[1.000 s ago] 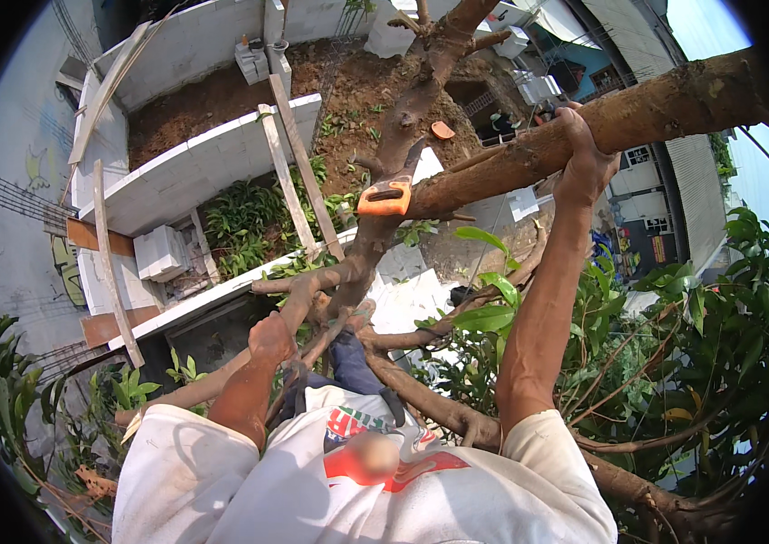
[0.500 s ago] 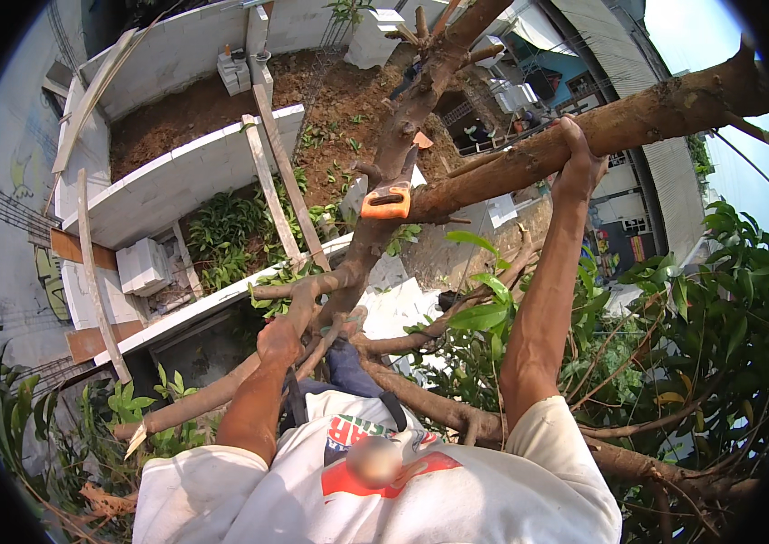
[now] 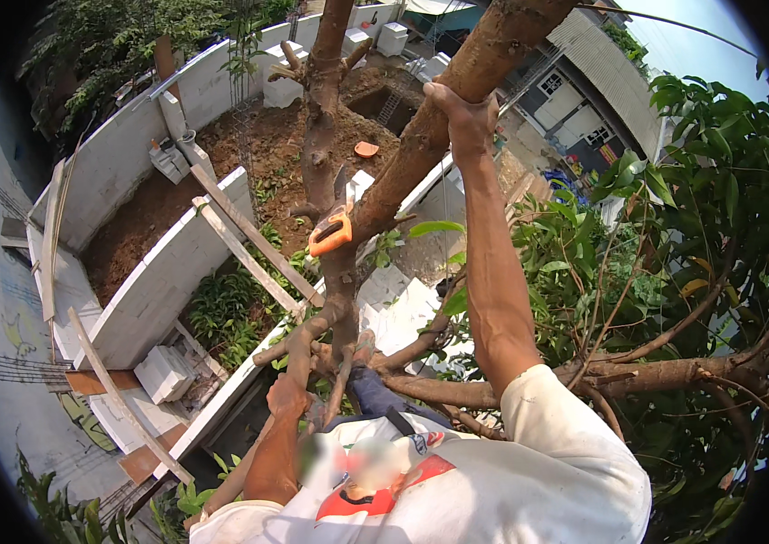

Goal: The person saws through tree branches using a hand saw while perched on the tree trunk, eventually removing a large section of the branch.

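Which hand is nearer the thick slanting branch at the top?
Right: the right hand grips the thick branch; the left hand is apart from it, on a thinner branch.

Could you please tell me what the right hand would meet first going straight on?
The right hand would first meet the thick branch that it grips; depth beyond that is hard to judge.

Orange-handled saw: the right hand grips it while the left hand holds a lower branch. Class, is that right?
No: in the head view, the right hand grips the thick upper branch, not the saw, which rests at the tree's fork. The left hand does hold a lower branch.
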Available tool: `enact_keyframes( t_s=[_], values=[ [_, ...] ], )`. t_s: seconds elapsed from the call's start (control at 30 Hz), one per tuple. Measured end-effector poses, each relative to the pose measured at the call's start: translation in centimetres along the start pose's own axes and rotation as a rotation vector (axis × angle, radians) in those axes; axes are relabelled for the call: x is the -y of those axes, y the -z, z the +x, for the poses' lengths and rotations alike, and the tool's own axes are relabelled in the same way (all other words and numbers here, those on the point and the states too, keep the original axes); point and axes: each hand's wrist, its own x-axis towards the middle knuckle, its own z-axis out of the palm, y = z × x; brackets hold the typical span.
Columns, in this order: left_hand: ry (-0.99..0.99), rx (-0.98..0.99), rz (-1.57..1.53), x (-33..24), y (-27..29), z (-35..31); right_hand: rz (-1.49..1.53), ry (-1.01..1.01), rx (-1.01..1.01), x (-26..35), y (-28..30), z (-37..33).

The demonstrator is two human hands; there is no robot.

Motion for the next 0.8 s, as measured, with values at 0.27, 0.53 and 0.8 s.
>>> enact_keyframes(
  t_s=[0.27,0.53,0.8],
  values=[
    [-0.02,-0.02,0.116,0.0,-1.6,0.5,-0.028,0.151,-0.012,0.2,0.4,0.3],
    [-0.006,-0.059,0.177,-0.3,-2.9,1.0,0.002,0.07,-0.051,-0.6,0.9,0.2],
    [-0.003,-0.068,0.208,-0.2,-2.4,1.9,-0.07,0.041,-0.035,-0.2,1.4,0.4]
  ],
)
